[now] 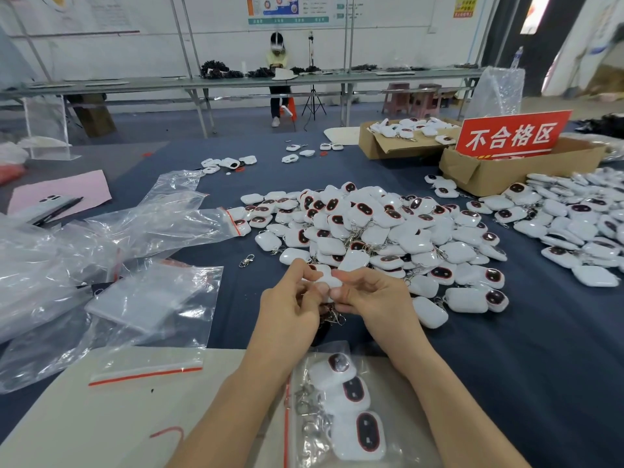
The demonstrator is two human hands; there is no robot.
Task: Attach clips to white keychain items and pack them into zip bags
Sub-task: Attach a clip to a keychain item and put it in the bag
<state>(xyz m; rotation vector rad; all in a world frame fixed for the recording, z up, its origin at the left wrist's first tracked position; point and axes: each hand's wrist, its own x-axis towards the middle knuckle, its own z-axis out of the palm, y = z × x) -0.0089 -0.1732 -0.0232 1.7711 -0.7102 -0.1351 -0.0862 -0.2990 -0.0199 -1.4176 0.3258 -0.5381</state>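
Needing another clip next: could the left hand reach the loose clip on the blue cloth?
Probably yes: the loose clip lies uncovered near the left hand, though that hand holds a keychain.

keychain (326,281) mostly buried between left hand (290,305) and right hand (371,298), can't tell which face is up. clip (335,318) just peeks out underneath, hooked on or not, no idea. bag (374,393) half under left forearm, bottom cropped by frame. right pile (601,211) runs off edge. poster (288,8) text too tiny, top cut off. box (489,179) contents hidden behind sign (513,135).
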